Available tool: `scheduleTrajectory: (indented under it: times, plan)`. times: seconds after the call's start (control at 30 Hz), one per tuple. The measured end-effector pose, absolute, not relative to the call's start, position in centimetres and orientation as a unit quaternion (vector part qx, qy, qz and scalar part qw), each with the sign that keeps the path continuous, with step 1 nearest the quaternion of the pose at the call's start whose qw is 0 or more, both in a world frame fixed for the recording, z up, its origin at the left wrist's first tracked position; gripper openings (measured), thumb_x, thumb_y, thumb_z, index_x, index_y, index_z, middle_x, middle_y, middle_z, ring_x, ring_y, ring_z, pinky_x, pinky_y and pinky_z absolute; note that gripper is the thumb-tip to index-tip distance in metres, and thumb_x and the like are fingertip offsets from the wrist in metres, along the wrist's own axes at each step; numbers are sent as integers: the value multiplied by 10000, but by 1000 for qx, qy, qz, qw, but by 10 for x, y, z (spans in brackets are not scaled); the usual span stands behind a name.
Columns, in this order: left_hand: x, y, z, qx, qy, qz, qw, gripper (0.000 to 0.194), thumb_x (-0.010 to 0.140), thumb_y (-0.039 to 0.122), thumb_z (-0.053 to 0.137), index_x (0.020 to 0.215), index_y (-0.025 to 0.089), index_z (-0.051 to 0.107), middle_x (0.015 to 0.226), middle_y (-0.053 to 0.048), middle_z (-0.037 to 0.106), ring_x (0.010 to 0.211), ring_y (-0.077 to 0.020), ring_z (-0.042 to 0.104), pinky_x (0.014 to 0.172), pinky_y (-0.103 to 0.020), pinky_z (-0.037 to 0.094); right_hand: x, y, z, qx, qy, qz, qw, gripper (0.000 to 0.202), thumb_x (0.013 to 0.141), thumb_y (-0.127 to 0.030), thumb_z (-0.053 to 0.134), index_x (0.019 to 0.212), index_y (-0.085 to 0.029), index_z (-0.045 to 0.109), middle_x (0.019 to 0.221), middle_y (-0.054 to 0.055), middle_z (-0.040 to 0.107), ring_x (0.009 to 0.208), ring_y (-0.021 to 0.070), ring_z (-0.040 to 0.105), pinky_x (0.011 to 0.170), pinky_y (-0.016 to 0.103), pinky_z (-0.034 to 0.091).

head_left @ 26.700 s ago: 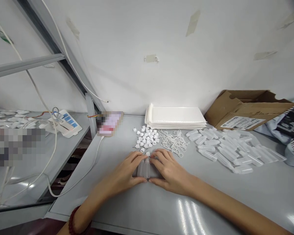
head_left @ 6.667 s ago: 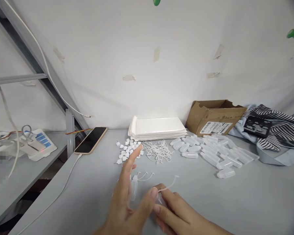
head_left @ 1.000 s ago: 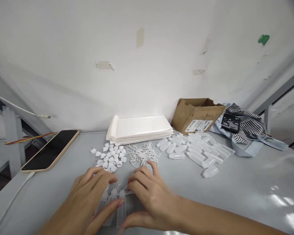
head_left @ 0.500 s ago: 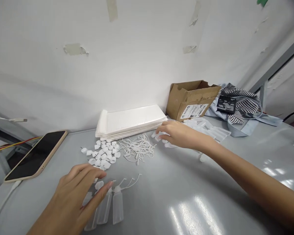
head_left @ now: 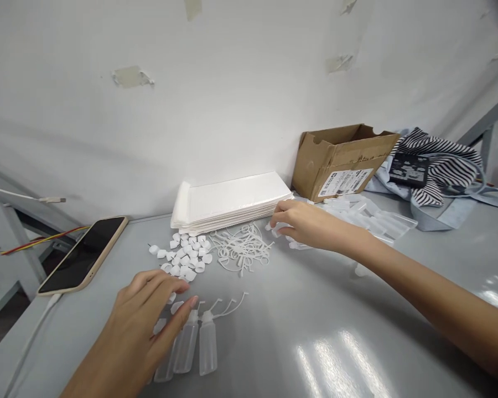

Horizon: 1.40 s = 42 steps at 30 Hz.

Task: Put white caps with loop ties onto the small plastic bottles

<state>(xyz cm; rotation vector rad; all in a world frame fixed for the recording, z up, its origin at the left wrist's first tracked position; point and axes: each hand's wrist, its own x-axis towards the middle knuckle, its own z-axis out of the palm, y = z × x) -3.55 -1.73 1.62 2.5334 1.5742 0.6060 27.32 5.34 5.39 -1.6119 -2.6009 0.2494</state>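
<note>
My left hand (head_left: 143,318) hovers over a row of translucent squeeze bottles (head_left: 208,345) at the lower left, thumb and fingers apart with nothing between them. It partly hides the leftmost bottles and a few loose white caps. Thin white bent strips (head_left: 232,307) stick out by the bottle necks. My right hand (head_left: 305,225) is at the left end of a pile of translucent bottles (head_left: 369,218). Its thumb and fingertips close around the end of one bottle (head_left: 279,228). Between the hands lie a heap of small white caps (head_left: 186,257) and a tangle of white looped strips (head_left: 243,246).
A stack of white padded envelopes (head_left: 236,199) rests against the wall. Behind the bottle pile stands an open cardboard box (head_left: 348,160), beside striped and light-blue cloth (head_left: 444,174) with a black item on it. A phone (head_left: 85,254) with a cable lies at the left edge.
The view has turned slightly, shifting everything a little rightward in the picture. Both hands keep nearly the same poses and places over the table.
</note>
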Motion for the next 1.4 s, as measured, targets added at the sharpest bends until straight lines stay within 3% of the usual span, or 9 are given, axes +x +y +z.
scheduleTrajectory:
  times: [0.1, 0.27, 0.53, 0.63, 0.73, 0.97, 1.1, 1.27, 1.4]
  plan:
    - [-35, -17, 16, 825, 524, 203, 62, 268, 854, 498, 499, 868, 257, 615, 892, -34, 657, 971, -255, 561, 647, -304, 501, 275, 53, 56, -520, -850, 78, 36, 209, 839, -134, 585, 995, -205, 705, 1047, 83, 633, 882, 206, 616, 723, 303, 454]
    - [-33, -18, 12, 816, 533, 212, 70, 267, 884, 473, 460, 872, 249, 604, 911, -40, 647, 999, -261, 535, 770, -377, 487, 272, 54, 49, -488, -871, 50, 1, 214, 801, -93, 611, 960, -201, 706, 949, 70, 680, 902, 229, 616, 727, 316, 449]
    - [-30, -15, 19, 817, 533, 206, 73, 234, 895, 400, 445, 831, 235, 596, 871, -38, 660, 972, -255, 546, 780, -392, 476, 258, 48, 45, -475, -879, -8, -45, 221, 782, -11, 579, 901, -171, 675, 875, 76, 690, 938, 264, 604, 765, 367, 452]
    - [-28, -16, 20, 818, 529, 216, 65, 215, 901, 357, 437, 819, 229, 588, 858, -33, 663, 959, -244, 546, 779, -388, 467, 260, 47, 48, -478, -878, -4, 18, 228, 812, -50, 559, 972, -170, 667, 936, 88, 687, 906, 251, 621, 733, 364, 470]
    - [-27, -17, 20, 819, 525, 224, 66, 198, 910, 315, 423, 829, 226, 580, 867, -32, 660, 962, -236, 538, 785, -381, 457, 259, 42, 56, -487, -862, 40, 134, 212, 853, -138, 542, 1039, -176, 637, 983, 82, 674, 828, 206, 636, 662, 320, 485]
    - [-25, -15, 18, 814, 530, 227, 74, 216, 924, 258, 381, 843, 208, 574, 885, -51, 643, 948, -232, 530, 774, -381, 457, 246, 25, 74, -498, -783, 160, 336, 150, 849, -256, 543, 956, -183, 619, 864, 42, 664, 693, 146, 624, 627, 287, 520]
    - [-23, -13, 20, 813, 528, 234, 69, 201, 915, 215, 386, 875, 199, 583, 917, -54, 651, 954, -232, 541, 796, -394, 458, 241, 21, 71, -510, -743, 213, 377, 183, 821, -296, 557, 951, -179, 614, 857, 50, 659, 746, 169, 640, 731, 342, 540]
    - [-14, -6, 27, 811, 519, 257, 87, 210, 901, 154, 382, 918, 179, 590, 933, -62, 646, 953, -216, 552, 835, -380, 468, 227, 4, 65, -515, -703, 324, 369, 183, 789, -315, 561, 913, -187, 602, 770, 34, 651, 716, 182, 634, 628, 319, 519]
    - [-2, 13, 25, 822, 497, 262, 90, 240, 882, 101, 375, 972, 147, 593, 994, -85, 632, 991, -217, 547, 874, -376, 452, 218, -15, 56, -493, -685, 370, 390, 134, 744, -309, 583, 830, -207, 563, 750, 6, 599, 696, 164, 581, 633, 300, 472]
